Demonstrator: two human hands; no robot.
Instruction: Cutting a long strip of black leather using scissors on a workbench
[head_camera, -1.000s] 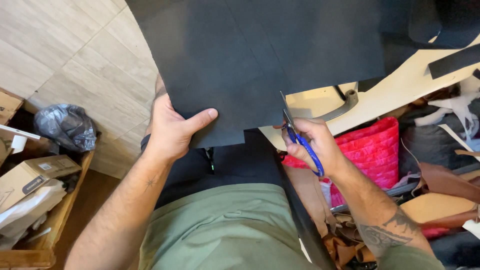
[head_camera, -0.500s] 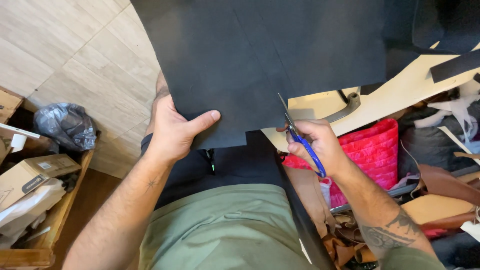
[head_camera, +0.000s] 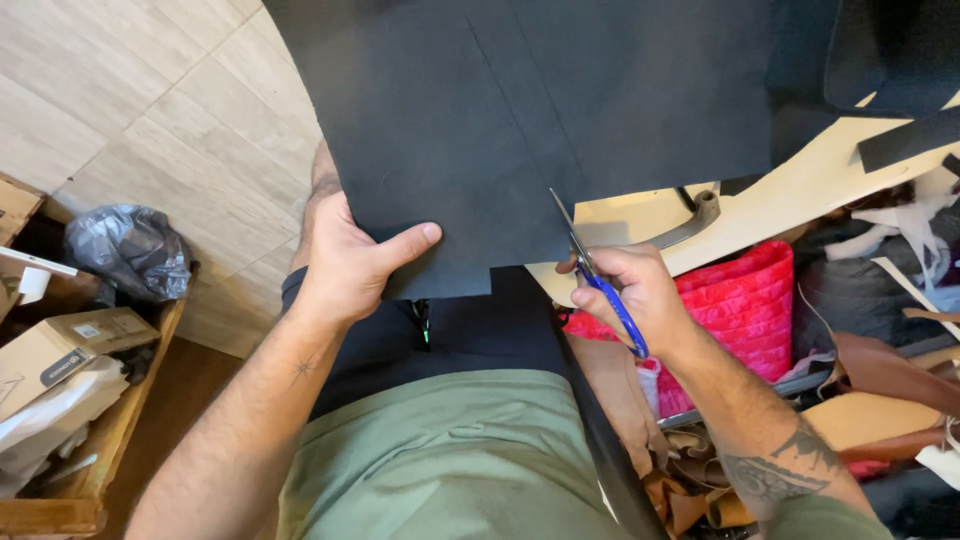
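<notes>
A large sheet of dark grey material (head_camera: 520, 100) fills the top middle of the view. My left hand (head_camera: 355, 260) grips its lower left edge, thumb on top. My right hand (head_camera: 630, 290) holds blue-handled scissors (head_camera: 600, 285), and their blades meet the sheet's lower edge near a step-shaped cut-out. Both forearms reach in from below, above my green shirt.
A tan worktop (head_camera: 800, 200) with a curved metal tool (head_camera: 695, 220) lies behind the scissors. A pink woven basket (head_camera: 745, 300) and leather scraps (head_camera: 880, 370) sit at the right. At the left, a tiled floor, a grey plastic bag (head_camera: 125, 250) and cardboard boxes (head_camera: 65, 345) on a wooden shelf.
The scissors have moved slightly up into the sheet's edge. My left hand keeps its grip in about the same place.
</notes>
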